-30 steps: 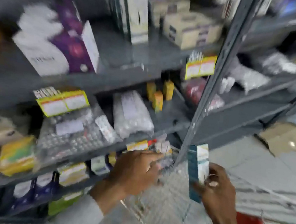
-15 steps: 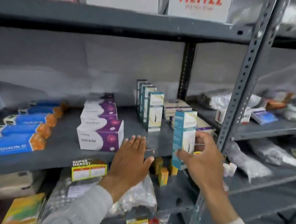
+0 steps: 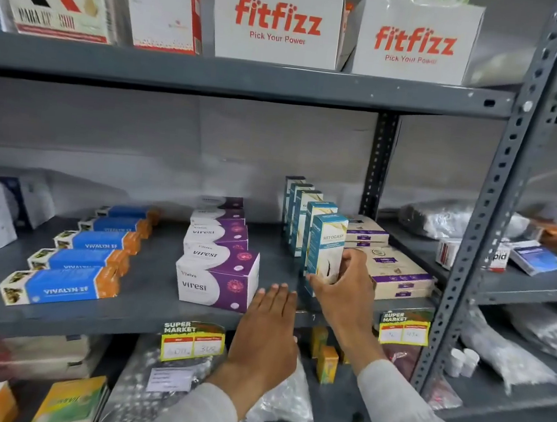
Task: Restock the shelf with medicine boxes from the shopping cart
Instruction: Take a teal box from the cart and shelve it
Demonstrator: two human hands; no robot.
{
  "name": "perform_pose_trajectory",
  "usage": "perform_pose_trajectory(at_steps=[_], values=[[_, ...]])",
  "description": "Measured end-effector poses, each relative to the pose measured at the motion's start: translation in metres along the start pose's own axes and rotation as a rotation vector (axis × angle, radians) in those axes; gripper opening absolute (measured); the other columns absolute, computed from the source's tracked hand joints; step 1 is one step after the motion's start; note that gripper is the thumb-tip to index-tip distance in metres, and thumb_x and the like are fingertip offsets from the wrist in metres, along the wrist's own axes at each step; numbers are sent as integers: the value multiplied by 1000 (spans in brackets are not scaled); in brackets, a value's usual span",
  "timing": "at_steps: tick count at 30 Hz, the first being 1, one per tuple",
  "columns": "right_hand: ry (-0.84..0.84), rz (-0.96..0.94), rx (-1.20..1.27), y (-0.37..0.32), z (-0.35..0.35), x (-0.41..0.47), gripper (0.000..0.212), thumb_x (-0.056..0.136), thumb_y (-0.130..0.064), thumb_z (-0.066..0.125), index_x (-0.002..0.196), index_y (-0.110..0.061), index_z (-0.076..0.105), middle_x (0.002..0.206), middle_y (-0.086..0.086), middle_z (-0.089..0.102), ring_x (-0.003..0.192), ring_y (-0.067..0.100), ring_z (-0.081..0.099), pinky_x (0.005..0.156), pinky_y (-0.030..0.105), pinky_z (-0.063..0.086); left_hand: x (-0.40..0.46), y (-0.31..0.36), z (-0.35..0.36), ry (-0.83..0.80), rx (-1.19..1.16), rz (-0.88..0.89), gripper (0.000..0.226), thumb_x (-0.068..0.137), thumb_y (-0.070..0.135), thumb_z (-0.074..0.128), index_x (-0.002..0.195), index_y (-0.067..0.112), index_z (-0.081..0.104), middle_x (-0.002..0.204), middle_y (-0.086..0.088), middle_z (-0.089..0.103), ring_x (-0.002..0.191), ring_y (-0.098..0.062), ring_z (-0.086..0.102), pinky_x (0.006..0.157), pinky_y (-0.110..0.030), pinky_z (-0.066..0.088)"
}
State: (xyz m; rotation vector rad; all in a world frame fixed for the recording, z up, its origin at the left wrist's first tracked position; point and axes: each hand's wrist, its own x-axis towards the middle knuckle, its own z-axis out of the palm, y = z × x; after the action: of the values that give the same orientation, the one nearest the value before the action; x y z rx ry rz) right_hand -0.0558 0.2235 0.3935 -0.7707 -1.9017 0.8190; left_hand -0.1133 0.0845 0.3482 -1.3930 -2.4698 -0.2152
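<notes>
1. Head view: a grey metal shelf (image 3: 143,303) carries rows of medicine boxes; the shopping cart is out of frame.
2. The right hand (image 3: 344,295) pinches an upright teal-and-white box (image 3: 326,247) — thumb on its front face, fingers behind its right side — at the front of a row of matching teal boxes (image 3: 299,209), near the shelf's front edge and toward its right end. Whether the box base touches the shelf cannot be told.
3. The left hand (image 3: 265,336) holds nothing: its fingers lie straight and together, palm down, their tips over the front edge of the shelf, just right of the purple-and-white Viresi boxes (image 3: 216,281).
4. Blue-and-orange Vivalyn boxes (image 3: 63,286) lie flat in a diagonal row on the left part of the shelf.
5. Cream-and-purple flat boxes (image 3: 397,275) are stacked at the right end — just beside the held box.
6. Two yellow price tags (image 3: 192,342) hang from the shelf's front edge.
7. On the shelf above, two white Fitfizz cartons (image 3: 276,21) stand side by side.
</notes>
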Motion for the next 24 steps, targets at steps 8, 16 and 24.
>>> perform_pose_trajectory(at_steps=[8,16,24], values=[[-11,-55,-83,10,4,-10,77,72,-30,90,127,-28,38,128,-1,62,116,14,60,69,8,44,-1,3,2,43,-37,-23,77,96,34,47,160,8,15,170,-14,14,158,-29,11,128,-43,2],[123,-97,14,-4,-10,-39,60,84,-25,77,136,-23,46,117,-3,55,101,15,58,85,36,57,-19,-1,-41,145,-396,-34,64,101,36,44,160,20,22,168,1,25,155,-13,20,124,-27,16],[13,-476,153,-85,25,-83,23,88,-11,71,110,-14,64,95,-3,60,85,15,60,77,21,48,-91,-110,-112,531,-621,-121,39,95,24,61,134,26,65,135,15,66,126,5,56,107,-13,42]])
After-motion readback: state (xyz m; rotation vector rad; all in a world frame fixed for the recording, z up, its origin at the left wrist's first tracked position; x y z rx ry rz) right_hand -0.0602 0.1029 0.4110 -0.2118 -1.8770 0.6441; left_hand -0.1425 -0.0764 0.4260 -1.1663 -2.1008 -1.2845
